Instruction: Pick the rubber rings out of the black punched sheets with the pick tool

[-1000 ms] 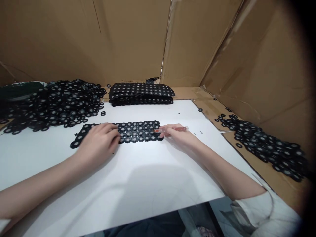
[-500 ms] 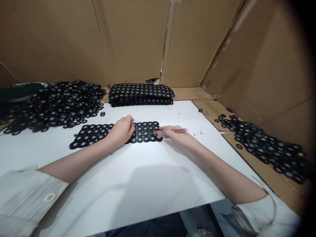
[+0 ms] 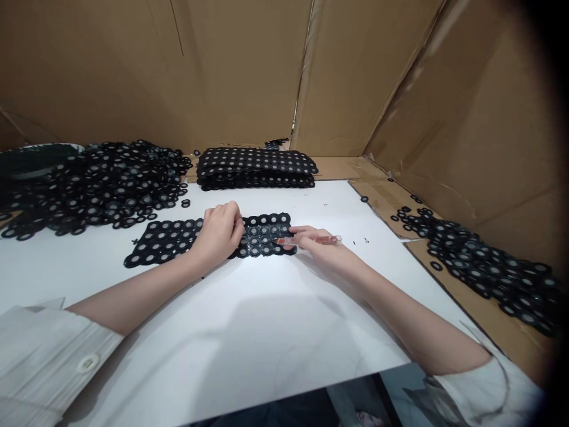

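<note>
A strip of joined black rings with grey centres (image 3: 262,230) lies flat on the white tabletop in front of me. My left hand (image 3: 220,228) rests across its middle with curled fingers; anything inside them is hidden. At the strip's right end, my right hand (image 3: 313,240) grips a slim pen-like tool (image 3: 328,240) with a clear barrel and red inside. The tool is held almost level, and its tip points left over the rings; whether it touches them I cannot tell. The right fingers also rest against the strip's right edge.
A heap of loose black rings (image 3: 115,184) covers the back left, beside a round container (image 3: 40,160). Stacked ring strips (image 3: 258,163) stand at the back. More rings (image 3: 480,255) lie on cardboard at right. Tall cardboard walls (image 3: 240,71) enclose the white table (image 3: 178,332).
The whole view has shifted slightly. Both hands keep their places on the strip, the tool still in my right hand, and its tip has moved very little.
</note>
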{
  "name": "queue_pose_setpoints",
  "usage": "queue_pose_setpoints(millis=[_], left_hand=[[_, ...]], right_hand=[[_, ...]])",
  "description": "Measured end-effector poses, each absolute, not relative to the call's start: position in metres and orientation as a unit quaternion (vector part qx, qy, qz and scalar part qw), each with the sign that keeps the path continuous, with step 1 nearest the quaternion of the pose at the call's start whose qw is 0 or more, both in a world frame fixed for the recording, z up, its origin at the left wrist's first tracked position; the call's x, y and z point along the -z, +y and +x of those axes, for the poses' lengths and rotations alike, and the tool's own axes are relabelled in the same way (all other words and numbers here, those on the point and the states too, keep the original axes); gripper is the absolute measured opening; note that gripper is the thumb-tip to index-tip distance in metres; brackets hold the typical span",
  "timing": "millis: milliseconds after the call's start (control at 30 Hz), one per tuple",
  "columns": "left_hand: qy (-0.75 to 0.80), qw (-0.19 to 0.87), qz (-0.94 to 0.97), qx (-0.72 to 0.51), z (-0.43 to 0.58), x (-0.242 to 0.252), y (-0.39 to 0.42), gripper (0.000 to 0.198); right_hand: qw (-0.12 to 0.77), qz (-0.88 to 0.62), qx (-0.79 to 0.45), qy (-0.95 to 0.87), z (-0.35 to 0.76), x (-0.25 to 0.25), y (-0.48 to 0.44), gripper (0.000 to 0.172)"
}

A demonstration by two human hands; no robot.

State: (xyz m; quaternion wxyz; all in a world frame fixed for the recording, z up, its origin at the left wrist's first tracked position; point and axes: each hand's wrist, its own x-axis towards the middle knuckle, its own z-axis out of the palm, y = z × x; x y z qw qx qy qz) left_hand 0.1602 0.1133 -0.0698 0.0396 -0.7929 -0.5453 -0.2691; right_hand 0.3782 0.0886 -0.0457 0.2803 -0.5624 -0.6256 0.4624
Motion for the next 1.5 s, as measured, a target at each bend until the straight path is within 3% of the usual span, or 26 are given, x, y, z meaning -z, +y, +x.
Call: queue_pose_setpoints(millis=[200, 633, 800, 933, 1167, 1500], left_hand=[[-0.546, -0.051, -0.749, 0.372, 0.164, 0.066, 0.105, 0.011], [-0.5, -0.158, -0.65, 0.551, 0.16, 0.069, 0.113, 0.011], [-0.487, -0.264, -0.568, 0.609, 0.156, 0.068, 0.122, 0.011], [-0.483, -0.337, -0.508, 0.628, 0.154, 0.067, 0.128, 0.01], [-0.478, -0.354, -0.496, 0.633, 0.153, 0.068, 0.128, 0.01], [-0.496, -0.382, -0.442, 0.642, 0.153, 0.062, 0.131, 0.01]], right_hand=[[0.29, -0.577, -0.406, -0.647, 0.373, 0.041, 0.078, 0.021], [0.302, -0.523, -0.417, -0.679, 0.382, 0.048, 0.091, 0.026], [0.29, -0.513, -0.439, -0.678, 0.379, 0.042, 0.087, 0.026], [0.32, -0.48, -0.448, -0.682, 0.381, 0.046, 0.09, 0.024], [0.347, -0.399, -0.576, -0.623, 0.385, 0.058, 0.1, 0.022], [0.355, -0.407, -0.536, -0.649, 0.384, 0.06, 0.095, 0.026]])
